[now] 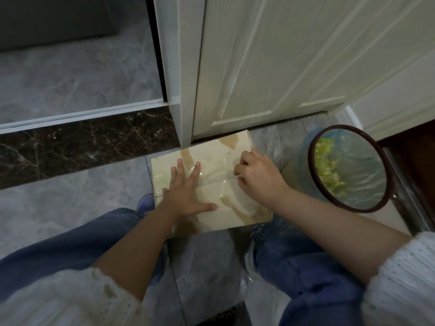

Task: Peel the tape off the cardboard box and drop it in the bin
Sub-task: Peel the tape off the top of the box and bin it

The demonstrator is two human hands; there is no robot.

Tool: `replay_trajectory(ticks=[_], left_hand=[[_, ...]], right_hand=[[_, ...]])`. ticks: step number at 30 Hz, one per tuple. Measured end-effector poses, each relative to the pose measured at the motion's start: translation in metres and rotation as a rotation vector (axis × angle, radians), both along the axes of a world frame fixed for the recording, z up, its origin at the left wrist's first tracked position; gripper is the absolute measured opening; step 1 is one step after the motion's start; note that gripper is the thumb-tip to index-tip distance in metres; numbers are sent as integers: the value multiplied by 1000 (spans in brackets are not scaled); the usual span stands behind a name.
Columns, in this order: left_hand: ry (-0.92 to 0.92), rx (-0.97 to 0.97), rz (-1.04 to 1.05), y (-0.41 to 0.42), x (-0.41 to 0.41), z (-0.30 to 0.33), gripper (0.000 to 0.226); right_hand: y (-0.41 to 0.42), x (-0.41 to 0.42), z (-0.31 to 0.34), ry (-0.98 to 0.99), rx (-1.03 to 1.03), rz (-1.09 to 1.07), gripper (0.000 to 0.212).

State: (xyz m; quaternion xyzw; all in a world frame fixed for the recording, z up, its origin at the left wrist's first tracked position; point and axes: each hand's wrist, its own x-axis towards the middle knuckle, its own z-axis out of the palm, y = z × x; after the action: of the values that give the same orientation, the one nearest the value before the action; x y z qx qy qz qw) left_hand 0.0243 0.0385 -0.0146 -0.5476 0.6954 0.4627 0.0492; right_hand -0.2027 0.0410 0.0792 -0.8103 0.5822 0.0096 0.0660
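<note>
On the grey tiled floor (70,208), between the person's 2 knees, lies the flattened cardboard box (237,208), its far corner reaching the foot of a white door (270,67). Clear tape (214,170) covers much of the box's upper face as a glossy, wrinkled film (brownish patches show at several edges of the board). The left hand (188,191) rests palm-down on the near-left part of the box, fingers straight and spread, thumb stretched toward the right. The right hand (256,175) sits at the box's right side with its fingers curled; its grip is pinching a lifted edge of the tape at the fingertips (239,174), though how much film has come free cannot be told. Both forearms are bare, with white knitted sleeves (400,278) pushed up, and the legs wear blue jeans (306,267). Just beside the box, to its right, stands the bin (313,161), a round container with a dark rim and a pale plastic liner; yellow-green scraps (329,170) lie inside it. A band of dark marbled stone (82,147) crosses the floor to the left of the door frame.
</note>
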Motion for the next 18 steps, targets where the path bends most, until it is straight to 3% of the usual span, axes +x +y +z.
replay_trajectory(ticks=[8, 18], left_hand=[[-24, -13, 3, 0, -5, -4, 136], [-75, -31, 6, 2, -14, -3, 137]], right_hand=[[10, 9, -9, 4, 42, -43, 23], [-3, 20, -14, -93, 158, -377, 19]])
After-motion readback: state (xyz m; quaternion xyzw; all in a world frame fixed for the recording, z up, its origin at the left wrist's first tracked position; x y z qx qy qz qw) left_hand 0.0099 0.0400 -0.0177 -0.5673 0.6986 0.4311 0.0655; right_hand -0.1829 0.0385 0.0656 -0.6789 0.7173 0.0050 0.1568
